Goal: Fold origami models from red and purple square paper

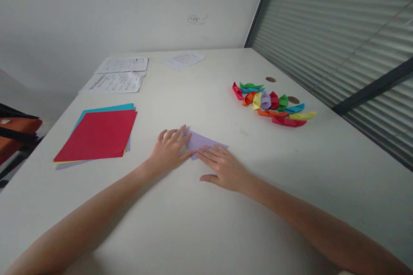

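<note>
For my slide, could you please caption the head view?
Left hand and right hand rest on folded lavender paper.

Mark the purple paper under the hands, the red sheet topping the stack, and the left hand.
Purple paper (201, 139): head view, uncovered middle.
Red sheet (97, 135): head view, centre of its face.
Left hand (167, 149): head view, back of hand.

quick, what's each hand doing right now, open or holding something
Left hand: open, fingers on the folded purple paper's left end.
Right hand: open, fingers flat on its right part.

Partly hidden
The right hand (222, 167) covers some lilac paper (200, 140); we cannot read the printed sheets (112, 82).
</note>
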The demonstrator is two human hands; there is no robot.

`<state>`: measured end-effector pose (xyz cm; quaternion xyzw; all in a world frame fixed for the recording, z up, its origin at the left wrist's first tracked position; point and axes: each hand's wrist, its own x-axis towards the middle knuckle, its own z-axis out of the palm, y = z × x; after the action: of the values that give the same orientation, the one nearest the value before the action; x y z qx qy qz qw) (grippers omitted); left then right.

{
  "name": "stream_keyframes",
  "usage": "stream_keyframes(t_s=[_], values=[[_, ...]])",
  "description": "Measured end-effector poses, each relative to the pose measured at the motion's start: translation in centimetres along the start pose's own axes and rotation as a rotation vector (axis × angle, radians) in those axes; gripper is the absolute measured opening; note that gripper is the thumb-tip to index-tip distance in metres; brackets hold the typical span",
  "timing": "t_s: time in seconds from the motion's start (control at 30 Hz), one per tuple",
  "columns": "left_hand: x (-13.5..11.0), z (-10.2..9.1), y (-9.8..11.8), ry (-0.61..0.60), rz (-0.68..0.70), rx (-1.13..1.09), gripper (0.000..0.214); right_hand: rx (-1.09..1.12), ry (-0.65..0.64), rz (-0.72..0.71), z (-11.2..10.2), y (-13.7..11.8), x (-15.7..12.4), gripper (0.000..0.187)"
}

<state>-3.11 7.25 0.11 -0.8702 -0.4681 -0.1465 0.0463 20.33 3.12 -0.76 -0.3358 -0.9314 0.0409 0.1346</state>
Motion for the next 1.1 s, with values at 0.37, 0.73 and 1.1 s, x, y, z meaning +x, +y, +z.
stream_keyframes(t_s=[0.37,0.73,1.1], values=[[-2.8,-0.1,1.3,0.024,0.399,-0.167,0.038,0.019,-0.005,0.016,0.3,0.2,-0.1,0.065],[-3.4,-0.3,0.4,0.113,0.425,-0.244,0.034,0.034,-0.016,0.024,0.1,0.0,-0.1,0.062],[-3.4,0.4,0.1,0.006,0.267,-0.27,0.037,0.03,-0.013,0.07,-0.1,-0.3,-0.1,0.058]])
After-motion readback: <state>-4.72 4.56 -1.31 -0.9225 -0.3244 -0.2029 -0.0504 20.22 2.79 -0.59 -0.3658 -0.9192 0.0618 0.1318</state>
